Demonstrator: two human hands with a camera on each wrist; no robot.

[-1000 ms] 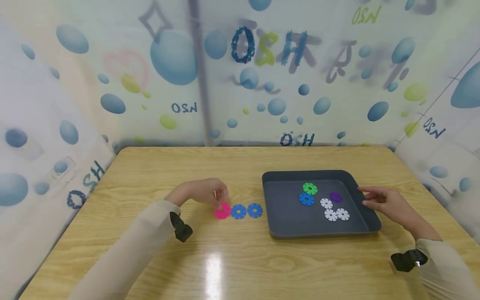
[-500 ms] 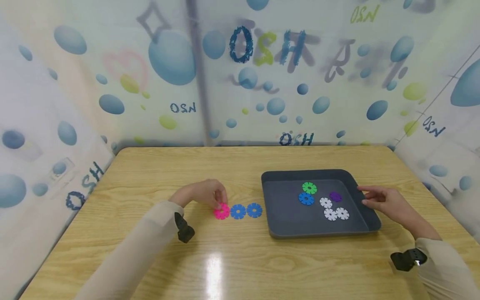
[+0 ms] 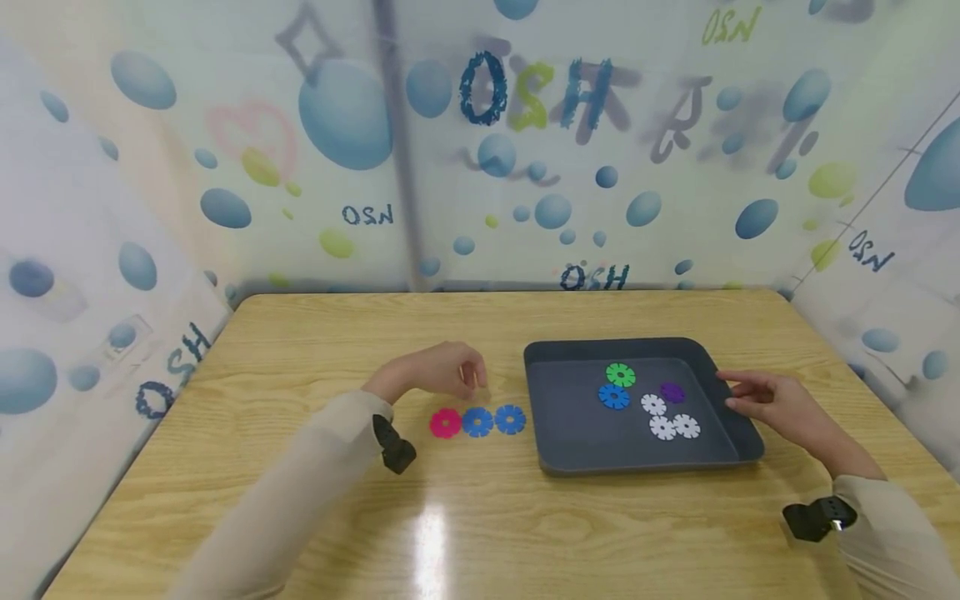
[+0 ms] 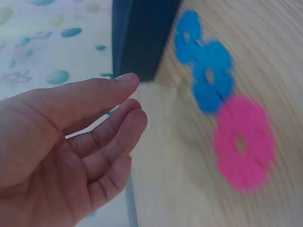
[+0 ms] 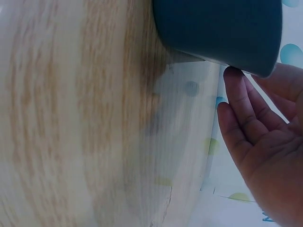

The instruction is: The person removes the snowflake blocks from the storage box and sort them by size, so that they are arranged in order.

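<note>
My left hand (image 3: 448,369) hovers above and behind a row of three flat notched discs, its fingers loosely bent and holding nothing. A pink disc (image 3: 446,423) lies at the left of this row, then a blue disc (image 3: 468,425) and another blue disc (image 3: 511,430). The left wrist view shows a gap between the hand (image 4: 71,137) and the pink disc (image 4: 255,142). My right hand (image 3: 787,412) holds the right rim of the dark grey tray (image 3: 558,457). In the right wrist view, the rim passes between fingers of that hand (image 5: 274,137).
Inside the tray lie a green disc (image 3: 621,367), a blue disc (image 3: 614,405), a purple disc (image 3: 672,399) and three white discs (image 3: 663,437). The wooden table (image 3: 360,533) meets patterned curtains (image 3: 465,200) at its back and sides.
My left hand has let go of the pink disc and moved up and to the right. The right hand keeps its place at the tray's rim.
</note>
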